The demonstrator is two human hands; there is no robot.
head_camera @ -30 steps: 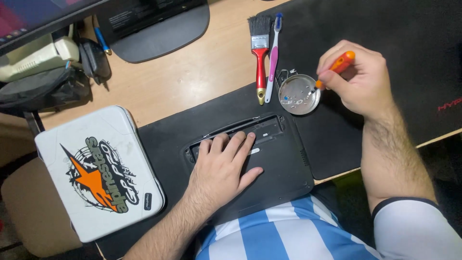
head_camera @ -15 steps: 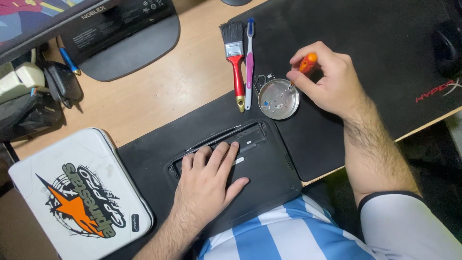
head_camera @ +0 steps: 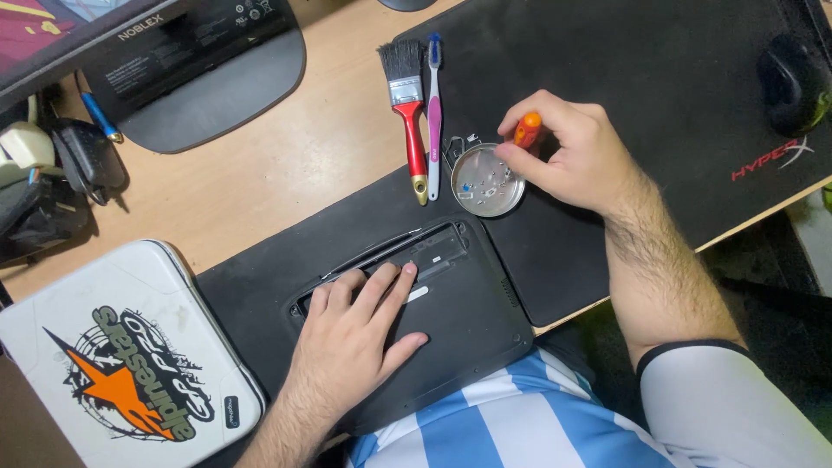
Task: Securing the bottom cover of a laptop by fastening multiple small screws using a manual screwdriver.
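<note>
Fingers (head_camera: 555,130) of right hand (head_camera: 576,156) pinching orange screwdriver (head_camera: 526,130) over tin (head_camera: 488,179); left hand (head_camera: 351,338) spread flat, steadying laptop (head_camera: 433,299) at frame centre.

A paintbrush (head_camera: 407,113) and toothbrush (head_camera: 434,113) lie left of the round tin (head_camera: 488,180), behind the laptop (head_camera: 451,303).

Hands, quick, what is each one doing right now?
Left hand: open, flat on the black laptop.
Right hand: closed on the orange-handled screwdriver.
</note>
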